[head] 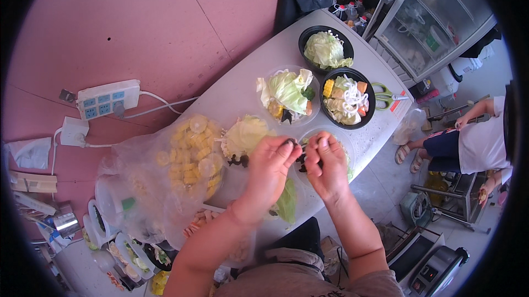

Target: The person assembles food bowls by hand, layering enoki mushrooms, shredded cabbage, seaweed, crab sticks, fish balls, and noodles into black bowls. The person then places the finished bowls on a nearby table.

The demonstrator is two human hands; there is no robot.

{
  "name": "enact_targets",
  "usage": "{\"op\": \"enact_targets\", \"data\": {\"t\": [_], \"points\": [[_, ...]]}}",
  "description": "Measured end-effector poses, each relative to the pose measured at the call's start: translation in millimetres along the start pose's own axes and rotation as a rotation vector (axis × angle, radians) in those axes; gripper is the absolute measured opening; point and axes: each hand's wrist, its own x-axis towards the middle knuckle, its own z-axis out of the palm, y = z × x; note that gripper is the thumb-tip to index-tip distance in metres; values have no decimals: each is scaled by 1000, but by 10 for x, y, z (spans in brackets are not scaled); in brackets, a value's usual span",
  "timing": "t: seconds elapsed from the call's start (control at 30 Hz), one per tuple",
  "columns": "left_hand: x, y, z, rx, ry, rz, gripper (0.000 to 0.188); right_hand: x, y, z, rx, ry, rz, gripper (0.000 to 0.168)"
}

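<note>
My left hand [268, 169] pinches a small dark piece [290, 142], apparently wood ear mushroom, between thumb and fingers. Close beside it, my right hand [328, 164] has its fingertips pressed together on what looks like another dark bit, mostly hidden by the fingers. Both hands are raised over a clear plastic bowl [353, 148] holding greens and dark fungus, partly covered by my right hand. Left of it, cabbage leaf [250, 131], enoki and wood ear [239, 160] fill a second clear bowl. Below my hands lies a green leaf [286, 202].
Corn pieces [192, 152] sit under a plastic bag [140, 198] at left. Farther up are a clear bowl of vegetables [289, 90], two black bowls [374, 98] and green-handled scissors [384, 96]. A power strip [109, 98] lies left; another person [479, 136] stands right.
</note>
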Motion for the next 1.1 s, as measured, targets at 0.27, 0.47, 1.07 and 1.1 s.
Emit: {"op": "enact_targets", "data": {"t": [0.27,0.47,1.07,1.1], "points": [[518,239,-3,700,-53,15,51,529,-788,-345,-909,102,-175,29],[267,210,-76,714,-83,-20,35,691,-828,-621,-986,92,-171,24],[-314,312,-244,835,-158,65,19,1113,-1330,-458,-343,-81,-73,19],[-338,309,-226,837,-170,54,19,1223,-1355,-381,-334,-44,-80,18]]}}
